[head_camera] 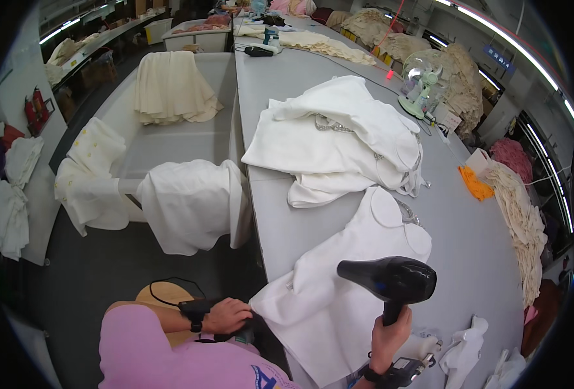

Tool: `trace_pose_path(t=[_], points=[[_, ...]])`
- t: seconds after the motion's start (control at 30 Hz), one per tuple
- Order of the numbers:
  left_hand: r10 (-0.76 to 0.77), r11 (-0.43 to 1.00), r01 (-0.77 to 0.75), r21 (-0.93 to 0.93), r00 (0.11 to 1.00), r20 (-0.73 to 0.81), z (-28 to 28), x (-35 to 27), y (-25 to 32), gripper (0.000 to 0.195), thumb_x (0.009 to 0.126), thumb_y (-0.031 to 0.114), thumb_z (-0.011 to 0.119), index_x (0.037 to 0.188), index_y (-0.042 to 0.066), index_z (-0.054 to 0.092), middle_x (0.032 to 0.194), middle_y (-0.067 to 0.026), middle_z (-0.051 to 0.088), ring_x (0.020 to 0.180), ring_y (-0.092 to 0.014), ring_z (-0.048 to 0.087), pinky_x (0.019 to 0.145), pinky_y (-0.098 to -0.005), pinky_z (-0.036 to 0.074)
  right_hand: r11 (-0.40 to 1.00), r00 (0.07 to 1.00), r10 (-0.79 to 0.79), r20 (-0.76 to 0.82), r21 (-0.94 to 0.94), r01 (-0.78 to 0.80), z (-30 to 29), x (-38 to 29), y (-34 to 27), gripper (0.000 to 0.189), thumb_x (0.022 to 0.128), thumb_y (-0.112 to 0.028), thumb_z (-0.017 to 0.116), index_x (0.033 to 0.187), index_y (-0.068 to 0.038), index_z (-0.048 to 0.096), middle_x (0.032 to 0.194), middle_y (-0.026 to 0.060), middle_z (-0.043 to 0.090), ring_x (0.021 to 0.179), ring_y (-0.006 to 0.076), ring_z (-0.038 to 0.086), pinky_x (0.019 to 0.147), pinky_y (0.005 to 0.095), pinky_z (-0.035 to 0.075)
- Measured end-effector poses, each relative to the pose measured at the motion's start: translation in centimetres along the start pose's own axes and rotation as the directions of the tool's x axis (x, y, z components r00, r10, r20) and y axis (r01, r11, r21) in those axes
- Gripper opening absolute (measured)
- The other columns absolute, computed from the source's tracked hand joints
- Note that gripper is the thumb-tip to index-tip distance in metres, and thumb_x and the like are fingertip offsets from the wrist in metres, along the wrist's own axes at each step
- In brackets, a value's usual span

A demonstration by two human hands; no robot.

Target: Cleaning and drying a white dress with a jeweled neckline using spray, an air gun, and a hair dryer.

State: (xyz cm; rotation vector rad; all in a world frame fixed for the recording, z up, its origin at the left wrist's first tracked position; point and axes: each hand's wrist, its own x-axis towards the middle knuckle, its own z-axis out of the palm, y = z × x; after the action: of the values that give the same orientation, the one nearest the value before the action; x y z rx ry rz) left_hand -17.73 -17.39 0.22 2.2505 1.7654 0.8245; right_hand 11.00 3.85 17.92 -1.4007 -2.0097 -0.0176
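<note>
My right hand [390,338] grips the handle of a black hair dryer [389,279], whose nozzle points left above a white garment [335,311]. That garment lies spread along the near table edge, with rounded collar-like flaps and a silver beaded trim [408,214] at its far end. At the table's left edge, my left hand [227,316] pinches the hem corner of the same garment; its fingertips are partly hidden. Farther up the table lies a pile of white garments [326,141] with similar silver trim.
Left of the grey table [467,233] stands a large bin [185,141] with cream and white cloth over its rim. A green fan [419,87] and a cable are at the far right. A spray gun-like tool [271,38] stands farther back. A wooden stool [163,294] is beside me.
</note>
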Motion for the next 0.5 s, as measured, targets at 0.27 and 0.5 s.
trace_pose_path(t=[0.27, 0.5], points=[[-0.142, 0.899, -0.295, 0.324, 0.503, 0.853, 5.1, -8.6, -8.8, 0.022, 0.075, 0.025, 0.063, 0.093, 0.012, 0.065, 0.096, -0.0108, 0.064, 0.093, -0.026, 0.062, 0.075, -0.0429, 0.05, 0.994, 0.999, 0.031, -0.016, 0.103, -0.029, -0.5, 0.5, -0.6, 0.036, 0.064, 0.004, 0.059, 0.1, 0.005, 0.053, 0.085, 0.0212, 0.054, 0.081, 0.0439, 0.053, 0.071, 0.0466, 0.042], [-0.044, 0.952, -0.27, 0.144, 0.347, 0.937, 6.9, -9.4, -11.3, 0.022, 0.075, 0.025, 0.062, 0.092, 0.012, 0.065, 0.095, -0.0112, 0.064, 0.092, -0.027, 0.062, 0.075, -0.0431, 0.05, 0.992, 0.991, 0.062, -0.117, -0.103, -0.074, -1.6, 0.6, 0.2, 0.033, 0.062, 0.004, 0.061, 0.094, 0.004, 0.053, 0.081, 0.0201, 0.053, 0.077, 0.0422, 0.053, 0.069, 0.0441, 0.042]])
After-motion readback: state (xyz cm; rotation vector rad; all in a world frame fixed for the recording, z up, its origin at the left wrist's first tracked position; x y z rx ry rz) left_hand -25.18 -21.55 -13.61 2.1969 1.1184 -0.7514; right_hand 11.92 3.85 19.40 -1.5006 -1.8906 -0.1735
